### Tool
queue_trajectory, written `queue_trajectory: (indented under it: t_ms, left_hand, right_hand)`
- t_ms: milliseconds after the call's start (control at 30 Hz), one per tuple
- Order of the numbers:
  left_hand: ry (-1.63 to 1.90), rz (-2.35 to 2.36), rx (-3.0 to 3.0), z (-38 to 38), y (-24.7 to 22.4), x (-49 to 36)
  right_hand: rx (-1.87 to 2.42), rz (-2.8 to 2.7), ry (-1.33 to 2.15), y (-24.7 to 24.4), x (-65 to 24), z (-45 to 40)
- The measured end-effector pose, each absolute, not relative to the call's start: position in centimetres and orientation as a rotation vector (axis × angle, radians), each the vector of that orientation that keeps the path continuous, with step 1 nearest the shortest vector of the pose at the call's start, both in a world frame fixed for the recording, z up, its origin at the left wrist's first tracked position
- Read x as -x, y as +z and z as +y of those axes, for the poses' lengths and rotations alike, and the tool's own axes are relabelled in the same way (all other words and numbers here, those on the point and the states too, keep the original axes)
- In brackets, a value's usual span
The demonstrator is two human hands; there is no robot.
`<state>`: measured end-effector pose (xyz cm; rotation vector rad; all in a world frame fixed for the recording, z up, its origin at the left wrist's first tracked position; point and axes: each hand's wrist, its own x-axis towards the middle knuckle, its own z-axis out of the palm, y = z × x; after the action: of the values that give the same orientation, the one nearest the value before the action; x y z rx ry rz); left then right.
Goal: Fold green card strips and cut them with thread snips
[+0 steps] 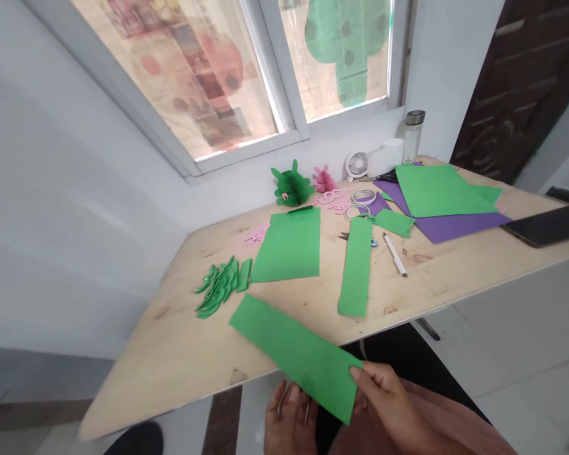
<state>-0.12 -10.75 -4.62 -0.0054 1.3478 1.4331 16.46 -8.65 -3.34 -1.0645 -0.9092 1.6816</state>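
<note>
Strip of green paper (pixel 294 354) runs forward-left from the right hand (pixel 384 395); near end sits past the table (pixel 171 360) edge, far end is over the wood, can't tell if it touches. Right hand pinches the near end, thumb on top. Left hand (pixel 289 426) is just below the strip's near long edge, fingers half curled; thin bright slivers (pixel 282 399) show at those fingers, can't tell what they are or whether it grips them. Handling, my read: pinch light and flat so the stock doesn't crease, support the free length with the left hand or it may droop, mind the corners. Material looks like matte stiff paper, plain long rectangle. Ahead of the right hand: second green strip (pixel 357 272), same finish, lying across small scissors (pixel 344 236) with a blue handle; slim white pen (pixel 395 254) to its right. Ahead of the left hand: broad flat green sheet (pixel 291 246). Forward-left of it: loose pile of curved green cut-outs (pixel 218 287). Farther ahead of both hands: ribbed, rounded green figure (pixel 294 189) and smaller pink figure (pixel 324 181). Forward-right of the right hand: purple sheet (pixel 450 229), partly covered by green paper, then flat dark phone (pixel 550 226).
</note>
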Motion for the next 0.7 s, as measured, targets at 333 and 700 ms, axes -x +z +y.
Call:
queue_trajectory:
  t_ms: [333,700]
  left_hand:
    - [1.498,1.314,-0.117,-7.0,0.4,-3.6]
    - [1.616,1.198,-1.017,4.0,7.0,-2.7]
  right_hand:
    - [1.049,-1.14,1.694,-2.0,-17.0,-7.9]
    - [1.359,-1.805,0.537,1.5,-24.7,2.7]
